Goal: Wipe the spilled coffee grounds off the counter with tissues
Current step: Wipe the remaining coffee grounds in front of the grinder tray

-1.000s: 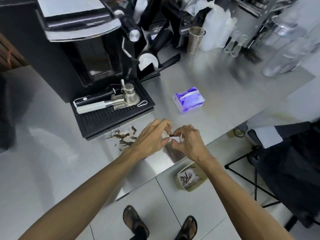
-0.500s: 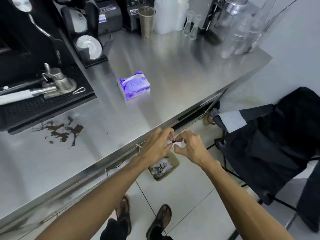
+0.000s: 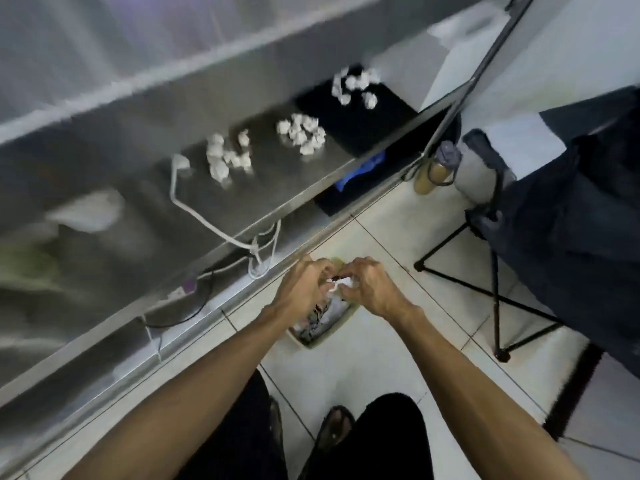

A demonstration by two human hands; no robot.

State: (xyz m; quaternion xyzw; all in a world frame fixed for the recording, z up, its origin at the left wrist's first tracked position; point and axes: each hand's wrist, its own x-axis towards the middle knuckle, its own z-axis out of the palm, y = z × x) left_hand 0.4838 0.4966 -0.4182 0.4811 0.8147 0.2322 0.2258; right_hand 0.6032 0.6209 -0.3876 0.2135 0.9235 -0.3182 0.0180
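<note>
Shelf: grey stainless-steel lower shelf (image 3: pixel 277 188) runs diagonally from lower left to upper right, blurred.
Floor: pale tiled floor (image 3: pixel 381 358) beneath the shelf's edge.
Chair: black folding metal chair (image 3: pixel 497 289) at the right, draped with a dark fabric garment (image 3: pixel 571 237).
Cable: white power cable (image 3: pixel 194 209) trails off the shelf edge toward the floor.
Balls: several clusters of small crumpled white tissue balls (image 3: pixel 303 133) lie on the shelf, well apart from the hands.
Bin: small pale green rectangular bin (image 3: pixel 323 339) stands on the floor, holding stained tissues, directly below the hands.
Left hand (image 3: pixel 301 289): fingers curled, pinching the wad's left side.
Right hand (image 3: pixel 372 289): fingers curled, pinching the wad's right side.
Wad: crumpled white tissue wad (image 3: pixel 341 284) is held between both hands above the bin; dark grounds show on its upper edge; too bunched to tell a long axis.
</note>
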